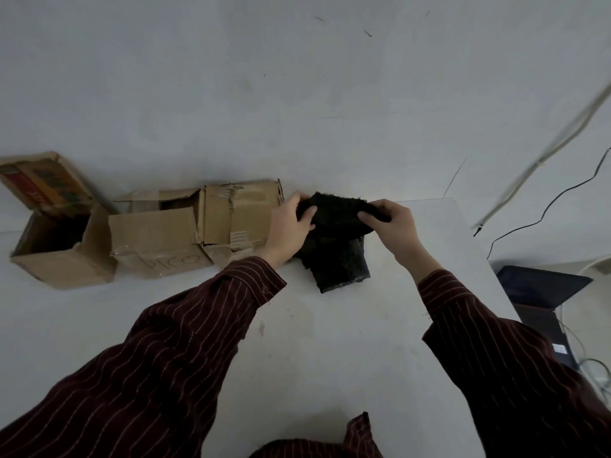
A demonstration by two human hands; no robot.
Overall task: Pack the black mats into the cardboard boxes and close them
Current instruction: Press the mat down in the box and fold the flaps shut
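While person leans over white table (297,342), left hand (291,226) and right hand (393,226) each grip opposite end of black mat (337,211), fingers curled over its fuzzy edge. Mat held up, bowed between hands. Second dark piece (344,266) lies on table directly beneath. Battered cardboard box (158,239) just left of left hand; far-left box (62,259) stands open. Laptop (542,285) at right, off table.

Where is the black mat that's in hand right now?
Head view, right of centre: left hand and right hand grip the black mat beside the torn cardboard box, above a second mat on the white table.
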